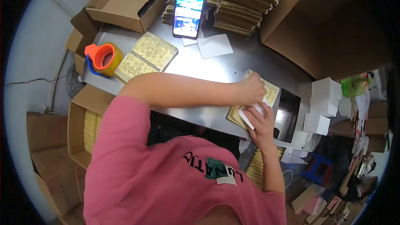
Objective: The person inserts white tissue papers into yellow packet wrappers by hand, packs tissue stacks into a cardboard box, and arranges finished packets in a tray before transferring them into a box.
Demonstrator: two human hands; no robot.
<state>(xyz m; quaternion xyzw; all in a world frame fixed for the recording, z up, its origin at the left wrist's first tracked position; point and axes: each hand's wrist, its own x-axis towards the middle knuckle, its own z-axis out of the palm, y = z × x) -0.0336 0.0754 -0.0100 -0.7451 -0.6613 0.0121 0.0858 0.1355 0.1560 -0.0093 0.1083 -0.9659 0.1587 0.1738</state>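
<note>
My left hand (251, 89) is closed in a fist over a yellow patterned, book-like pack (272, 94) on the metal table; whatever its fingers hold is hidden. Just below it, my right hand (261, 126) is wrapped round a white folded pad (246, 118), cloth or paper, I cannot tell which. The pad presses on the lower part of the same pack, and my hands cover much of that pack's middle. Two more yellow patterned packs, one of them a pale speckled pack (155, 50), lie side by side to the left.
A lit phone (189, 10) leans against stacks of yellow packs (239, 14). White paper (215, 46) lies before it. An orange-and-yellow round container (104, 58) with a blue handle stands left. White stacks (323, 100) and a large carton (300, 29) are right. Another person (358, 187) is far right.
</note>
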